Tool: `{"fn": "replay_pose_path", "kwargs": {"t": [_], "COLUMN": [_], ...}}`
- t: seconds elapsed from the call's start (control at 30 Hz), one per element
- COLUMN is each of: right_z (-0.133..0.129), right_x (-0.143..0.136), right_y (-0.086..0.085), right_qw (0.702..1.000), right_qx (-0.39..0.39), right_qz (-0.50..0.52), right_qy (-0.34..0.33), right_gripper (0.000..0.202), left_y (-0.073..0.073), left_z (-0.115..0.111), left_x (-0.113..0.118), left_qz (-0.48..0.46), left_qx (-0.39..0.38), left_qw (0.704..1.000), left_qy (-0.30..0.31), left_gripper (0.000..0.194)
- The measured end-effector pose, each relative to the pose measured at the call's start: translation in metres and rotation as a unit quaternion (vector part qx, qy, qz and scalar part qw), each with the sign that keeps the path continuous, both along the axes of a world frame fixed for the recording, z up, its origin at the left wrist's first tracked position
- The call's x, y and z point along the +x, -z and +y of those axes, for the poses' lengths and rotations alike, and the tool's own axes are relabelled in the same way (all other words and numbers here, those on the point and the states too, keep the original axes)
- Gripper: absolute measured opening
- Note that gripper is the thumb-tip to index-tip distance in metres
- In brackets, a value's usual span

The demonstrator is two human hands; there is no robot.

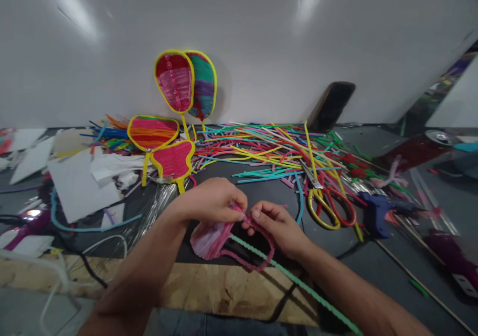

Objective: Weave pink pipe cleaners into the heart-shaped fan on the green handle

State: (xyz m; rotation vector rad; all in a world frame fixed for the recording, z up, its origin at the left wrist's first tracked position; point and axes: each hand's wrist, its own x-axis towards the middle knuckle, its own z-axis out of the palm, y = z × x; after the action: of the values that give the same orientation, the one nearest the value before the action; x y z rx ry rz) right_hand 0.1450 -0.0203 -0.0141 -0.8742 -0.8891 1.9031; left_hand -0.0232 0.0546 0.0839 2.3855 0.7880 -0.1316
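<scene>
Near the table's front edge I hold a pink pipe-cleaner fan (212, 240). Its left part is filled with lilac and pink rows, while the right part is an open pink loop. A mint-green twisted stem (308, 289) crosses the loop and runs down to the lower right. My left hand (214, 199) is closed, pinching the fan's upper edge. Opposite it, my right hand (274, 224) pinches the pink rim close to the left fingertips. What lies between the fingertips is mostly hidden.
Finished yellow-rimmed fans (175, 79) lean against the wall. Loose pipe cleaners (257, 152) spread across the back. To the right are scissors (324, 211), a blue glue gun (375, 214), a phone (333, 106) and a can (418, 149). White card (84, 184) and cables lie left.
</scene>
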Motion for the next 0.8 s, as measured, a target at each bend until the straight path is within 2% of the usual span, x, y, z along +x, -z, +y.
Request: {"fn": "replay_pose_path", "kwargs": {"t": [0.13,0.23,0.4,0.57,0.8], "right_z": [0.0016,0.0026,0.0036,0.0037,0.0015], "right_x": [0.0008,0.0009,-0.0002,-0.0025,-0.0016], "right_y": [-0.0027,-0.0016,0.0028,0.0009,-0.0033], "right_qw": [0.993,0.987,0.986,0.998,0.998], "right_qx": [-0.098,-0.119,-0.115,-0.065,-0.046], "right_qz": [0.071,0.105,0.114,0.015,-0.018], "right_qy": [-0.011,-0.031,-0.034,0.005,-0.028], "right_gripper": [0.025,0.025,0.036,0.031,0.039], "left_y": [0.0026,0.0037,0.0042,0.0027,-0.0007], "left_z": [-0.0012,-0.004,-0.0072,-0.0048,-0.0021], "left_x": [-0.0025,-0.0017,0.0001,-0.0007,-0.0045], "left_qz": [-0.018,-0.036,-0.063,-0.051,-0.023], "left_qx": [0.03,0.041,0.048,0.064,0.091], "left_qw": [0.999,0.998,0.996,0.996,0.996], "left_qy": [0.018,0.032,0.035,0.024,-0.009], "left_gripper": [0.01,0.011,0.012,0.012,0.014]}}
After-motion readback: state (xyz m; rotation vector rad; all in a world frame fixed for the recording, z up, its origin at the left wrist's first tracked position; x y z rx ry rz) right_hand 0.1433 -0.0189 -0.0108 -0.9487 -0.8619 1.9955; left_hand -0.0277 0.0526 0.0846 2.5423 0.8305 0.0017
